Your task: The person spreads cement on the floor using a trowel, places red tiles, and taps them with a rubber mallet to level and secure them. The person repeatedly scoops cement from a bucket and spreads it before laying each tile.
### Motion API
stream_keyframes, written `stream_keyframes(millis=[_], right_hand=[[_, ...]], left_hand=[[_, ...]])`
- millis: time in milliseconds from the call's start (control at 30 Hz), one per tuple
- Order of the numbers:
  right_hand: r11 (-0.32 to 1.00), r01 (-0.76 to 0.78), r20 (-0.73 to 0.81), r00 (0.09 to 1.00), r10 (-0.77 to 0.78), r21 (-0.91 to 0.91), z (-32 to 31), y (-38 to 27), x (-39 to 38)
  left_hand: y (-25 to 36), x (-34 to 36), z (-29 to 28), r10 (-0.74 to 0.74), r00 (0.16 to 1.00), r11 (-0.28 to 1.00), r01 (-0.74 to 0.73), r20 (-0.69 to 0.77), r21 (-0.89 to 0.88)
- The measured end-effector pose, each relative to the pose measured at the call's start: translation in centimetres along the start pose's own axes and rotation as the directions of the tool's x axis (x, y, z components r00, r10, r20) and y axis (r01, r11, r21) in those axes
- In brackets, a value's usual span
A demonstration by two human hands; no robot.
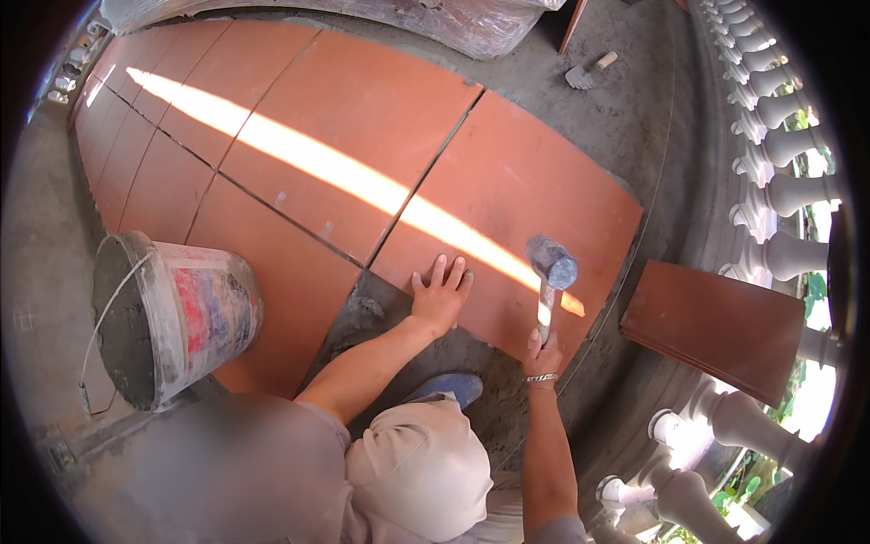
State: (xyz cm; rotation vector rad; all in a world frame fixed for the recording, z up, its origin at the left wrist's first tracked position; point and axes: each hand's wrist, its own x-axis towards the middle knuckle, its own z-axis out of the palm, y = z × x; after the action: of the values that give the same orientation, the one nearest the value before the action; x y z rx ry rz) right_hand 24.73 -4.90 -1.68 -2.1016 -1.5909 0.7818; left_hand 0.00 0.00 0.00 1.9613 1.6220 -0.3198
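Note:
A large terracotta floor tile (526, 172) lies in front of me, with dark gaps between it and the laid tiles to its left. My left hand (440, 297) rests on its near left edge, fingers spread flat. With my right hand (542, 352) I grip the handle of a rubber mallet (553, 263). The mallet's dark head is over the near right part of the tile; whether it touches the surface I cannot tell. A band of sunlight crosses the tiles and ends close to the mallet.
A mortar-stained bucket (204, 299) stands at the left on laid tiles (272, 263). Stacked tiles (716, 322) lean by the white balustrade (784, 195) at right. A trowel (589, 72) lies on rough mortar at the far right. Plastic-wrapped bulk (435, 23) borders the far side.

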Motion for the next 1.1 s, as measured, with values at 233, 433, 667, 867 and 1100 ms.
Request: stream_keyframes(millis=[233,433,667,867,1100], right_hand=[[0.999,0.046,0.008,0.999,-0.046,-0.007,-0.8,0.9,0.7],[0.973,0.097,0.09,0.993,-0.08,-0.209,-2.6,0.7,1.5],[0.771,0.569,0.31,0.816,-0.488,-0.285,-12.5,-2.0,-2.0],[0.551,0.721,0.666,0.658,-0.352,-0.42,-12.7,0.1,-2.7],[0.61,0.694,0.663,0.665,-0.342,-0.382,-12.3,0.0,-3.1]], left_hand=[[-0.2,0.5,1.0,0.016,0.996,0.999,-0.019,-0.09,-0.026],[-0.4,0.6,1.8,0.014,0.983,0.999,-0.02,-0.182,-0.027],[-0.5,0.2,1.2,0.025,0.988,0.998,-0.034,-0.151,-0.058],[-0.6,0.3,1.8,0.03,0.991,0.998,-0.037,-0.13,-0.052],[-0.7,0.8,2.3,0.038,0.975,0.999,-0.044,-0.217,-0.023]])
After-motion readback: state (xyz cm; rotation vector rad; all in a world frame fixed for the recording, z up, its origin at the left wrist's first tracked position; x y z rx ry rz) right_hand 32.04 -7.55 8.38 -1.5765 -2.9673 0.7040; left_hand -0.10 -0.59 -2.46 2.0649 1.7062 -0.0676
